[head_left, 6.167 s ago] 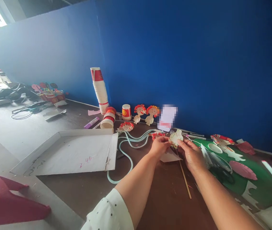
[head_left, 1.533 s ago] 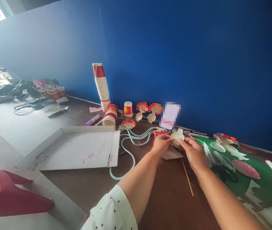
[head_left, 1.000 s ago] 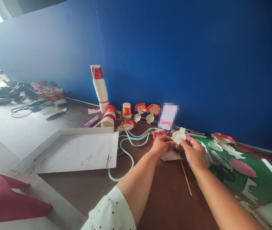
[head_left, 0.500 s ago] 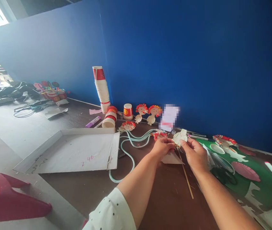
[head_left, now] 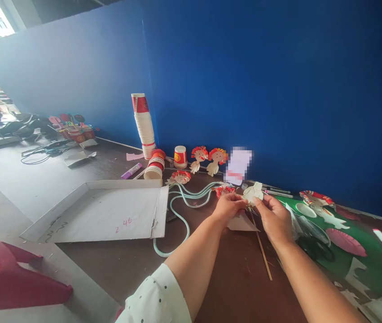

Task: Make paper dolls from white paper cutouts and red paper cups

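Between my two hands is a cream paper cutout (head_left: 252,192), its upper part showing above the fingers. My left hand (head_left: 227,208) pinches its left lower edge. Thumb and fingers of my right hand (head_left: 274,216) close on its right side. A thin wooden stick (head_left: 262,251) slants down toward me from below the cutout; whether it is joined to it is hidden. Under my hands lies a piece of pale paper (head_left: 243,223). Just behind my left hand is a red-fringed paper figure (head_left: 225,191).
A shallow white cardboard tray (head_left: 103,211) lies to the left, beside a looped pale cable (head_left: 188,224). Paper cups (head_left: 144,130) stand in a tall stack by the blue wall. Scissors (head_left: 316,249) and a pink scalloped piece (head_left: 346,242) lie on a green mat (head_left: 375,260).
Both hands keep their grip on the cutout, which has tipped very slightly. The whole view has shifted a little; nothing else has visibly moved.
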`<state>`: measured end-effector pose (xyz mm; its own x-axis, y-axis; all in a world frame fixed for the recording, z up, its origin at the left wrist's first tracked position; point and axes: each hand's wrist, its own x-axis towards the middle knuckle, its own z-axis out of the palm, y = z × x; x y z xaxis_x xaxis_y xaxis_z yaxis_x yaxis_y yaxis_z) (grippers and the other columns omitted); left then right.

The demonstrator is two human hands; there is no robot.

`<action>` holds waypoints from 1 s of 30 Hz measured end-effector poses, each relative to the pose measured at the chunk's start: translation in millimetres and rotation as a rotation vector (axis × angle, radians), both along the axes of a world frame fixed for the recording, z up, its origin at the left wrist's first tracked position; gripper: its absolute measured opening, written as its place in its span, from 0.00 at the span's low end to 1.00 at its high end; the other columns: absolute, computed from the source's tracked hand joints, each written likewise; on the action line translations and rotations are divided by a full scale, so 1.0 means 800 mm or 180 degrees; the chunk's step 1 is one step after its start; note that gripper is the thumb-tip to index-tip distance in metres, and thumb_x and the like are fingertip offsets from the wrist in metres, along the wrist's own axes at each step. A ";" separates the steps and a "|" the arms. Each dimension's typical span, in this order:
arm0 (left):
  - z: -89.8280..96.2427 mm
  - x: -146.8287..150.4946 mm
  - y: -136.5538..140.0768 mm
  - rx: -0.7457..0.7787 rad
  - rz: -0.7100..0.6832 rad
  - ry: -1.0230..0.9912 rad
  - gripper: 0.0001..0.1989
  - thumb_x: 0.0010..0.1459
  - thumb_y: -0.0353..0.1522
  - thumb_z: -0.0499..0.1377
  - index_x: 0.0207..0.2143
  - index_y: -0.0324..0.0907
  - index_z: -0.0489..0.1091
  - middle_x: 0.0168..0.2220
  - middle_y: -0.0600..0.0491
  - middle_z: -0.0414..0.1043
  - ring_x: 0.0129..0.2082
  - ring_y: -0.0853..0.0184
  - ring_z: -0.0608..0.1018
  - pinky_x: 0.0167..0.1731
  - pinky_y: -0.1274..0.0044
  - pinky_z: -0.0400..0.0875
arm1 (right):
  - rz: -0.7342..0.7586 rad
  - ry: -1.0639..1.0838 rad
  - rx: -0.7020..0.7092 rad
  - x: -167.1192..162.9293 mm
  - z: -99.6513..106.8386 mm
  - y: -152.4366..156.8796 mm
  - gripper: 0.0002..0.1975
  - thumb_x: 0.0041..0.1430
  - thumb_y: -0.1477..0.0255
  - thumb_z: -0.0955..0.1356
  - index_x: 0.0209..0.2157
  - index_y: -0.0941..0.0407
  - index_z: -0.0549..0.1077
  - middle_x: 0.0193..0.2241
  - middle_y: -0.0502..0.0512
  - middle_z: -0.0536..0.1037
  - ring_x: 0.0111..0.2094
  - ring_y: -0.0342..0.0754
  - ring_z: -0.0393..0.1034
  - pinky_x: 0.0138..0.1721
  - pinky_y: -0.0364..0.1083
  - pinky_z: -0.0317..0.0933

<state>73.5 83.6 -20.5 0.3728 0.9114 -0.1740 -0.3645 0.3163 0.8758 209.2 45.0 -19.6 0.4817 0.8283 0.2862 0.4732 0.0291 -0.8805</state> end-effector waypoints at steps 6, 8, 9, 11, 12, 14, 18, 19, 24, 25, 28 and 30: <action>-0.001 0.001 0.002 0.0067 0.0098 0.0183 0.13 0.51 0.37 0.67 0.27 0.37 0.69 0.21 0.56 0.68 0.19 0.76 0.69 0.23 0.81 0.62 | 0.0208 0.0102 0.0026 0.001 -0.004 0.002 0.22 0.52 0.54 0.70 0.42 0.54 0.78 0.33 0.55 0.82 0.33 0.52 0.74 0.38 0.49 0.64; -0.003 0.001 0.003 0.0086 0.0161 0.0226 0.14 0.51 0.38 0.67 0.26 0.37 0.69 0.20 0.56 0.67 0.18 0.75 0.69 0.22 0.81 0.62 | 0.0304 0.0188 -0.0011 0.001 -0.005 0.002 0.21 0.52 0.54 0.70 0.42 0.53 0.78 0.33 0.54 0.82 0.34 0.52 0.75 0.38 0.49 0.65; -0.003 0.002 0.003 0.0116 0.0193 0.0242 0.14 0.51 0.38 0.67 0.26 0.37 0.69 0.20 0.56 0.67 0.18 0.75 0.68 0.22 0.81 0.62 | 0.0344 0.0222 -0.0031 0.001 -0.005 0.002 0.21 0.52 0.54 0.70 0.42 0.53 0.78 0.33 0.54 0.82 0.34 0.53 0.75 0.39 0.50 0.65; -0.005 0.002 0.004 0.0183 0.0235 0.0273 0.15 0.51 0.39 0.67 0.25 0.38 0.69 0.18 0.57 0.65 0.17 0.76 0.67 0.20 0.81 0.59 | 0.0420 0.0285 -0.0017 0.001 -0.006 0.003 0.22 0.51 0.54 0.71 0.42 0.54 0.78 0.33 0.54 0.82 0.34 0.53 0.75 0.39 0.50 0.66; -0.006 0.003 0.004 0.0208 0.0245 0.0288 0.15 0.51 0.39 0.67 0.25 0.38 0.68 0.17 0.57 0.64 0.16 0.75 0.66 0.19 0.82 0.58 | 0.0456 0.0313 0.0015 0.001 -0.006 0.003 0.22 0.51 0.54 0.71 0.42 0.54 0.78 0.33 0.55 0.82 0.34 0.53 0.75 0.38 0.50 0.66; -0.007 0.003 0.004 0.0224 0.0256 0.0286 0.16 0.50 0.40 0.67 0.24 0.38 0.68 0.17 0.58 0.63 0.16 0.75 0.65 0.18 0.82 0.58 | 0.0504 0.0375 0.0077 0.001 -0.007 0.003 0.22 0.50 0.54 0.71 0.42 0.54 0.78 0.32 0.55 0.82 0.33 0.54 0.75 0.37 0.50 0.67; -0.008 0.003 0.005 0.0265 0.0295 0.0192 0.16 0.50 0.40 0.67 0.23 0.38 0.67 0.17 0.58 0.63 0.17 0.76 0.66 0.19 0.82 0.60 | 0.0534 0.0470 0.0092 0.002 -0.009 0.005 0.22 0.50 0.54 0.71 0.41 0.54 0.78 0.33 0.55 0.82 0.33 0.54 0.76 0.37 0.50 0.68; -0.009 0.003 0.005 0.0282 0.0288 0.0179 0.16 0.50 0.40 0.67 0.23 0.38 0.67 0.17 0.58 0.63 0.16 0.76 0.65 0.19 0.82 0.59 | 0.0544 0.0486 0.0079 0.002 -0.009 0.005 0.21 0.50 0.54 0.71 0.41 0.54 0.78 0.34 0.55 0.83 0.34 0.54 0.76 0.38 0.50 0.68; -0.011 0.004 0.005 0.0364 0.0192 0.0283 0.13 0.53 0.37 0.65 0.24 0.39 0.67 0.15 0.58 0.63 0.14 0.76 0.63 0.17 0.82 0.55 | 0.0517 0.0530 0.0001 0.005 -0.012 0.007 0.21 0.51 0.54 0.71 0.41 0.54 0.77 0.36 0.55 0.83 0.35 0.53 0.76 0.40 0.50 0.67; -0.011 0.003 0.005 0.0370 0.0185 0.0301 0.12 0.54 0.36 0.64 0.24 0.39 0.67 0.15 0.58 0.63 0.14 0.76 0.63 0.17 0.82 0.55 | 0.0507 0.0521 -0.0011 0.005 -0.012 0.007 0.21 0.51 0.54 0.71 0.41 0.54 0.77 0.35 0.55 0.82 0.35 0.53 0.76 0.40 0.50 0.67; -0.010 0.003 0.005 0.0367 0.0188 0.0298 0.11 0.56 0.33 0.61 0.24 0.38 0.67 0.15 0.58 0.63 0.15 0.76 0.63 0.17 0.82 0.55 | 0.0532 0.0547 0.0000 0.005 -0.011 0.006 0.22 0.51 0.54 0.71 0.41 0.55 0.77 0.33 0.55 0.82 0.32 0.52 0.76 0.38 0.50 0.67; -0.008 0.003 0.004 0.0330 0.0186 0.0284 0.10 0.55 0.32 0.62 0.24 0.38 0.68 0.16 0.57 0.64 0.15 0.76 0.65 0.18 0.82 0.57 | 0.0513 0.0569 0.0016 0.004 -0.010 0.005 0.22 0.51 0.54 0.72 0.41 0.55 0.77 0.32 0.54 0.82 0.31 0.52 0.75 0.37 0.49 0.67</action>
<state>75.5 86.8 -27.0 0.3058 0.9459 -0.1079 -0.2989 0.2030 0.9324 212.6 49.3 -27.5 0.3868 0.8973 0.2126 0.2986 0.0963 -0.9495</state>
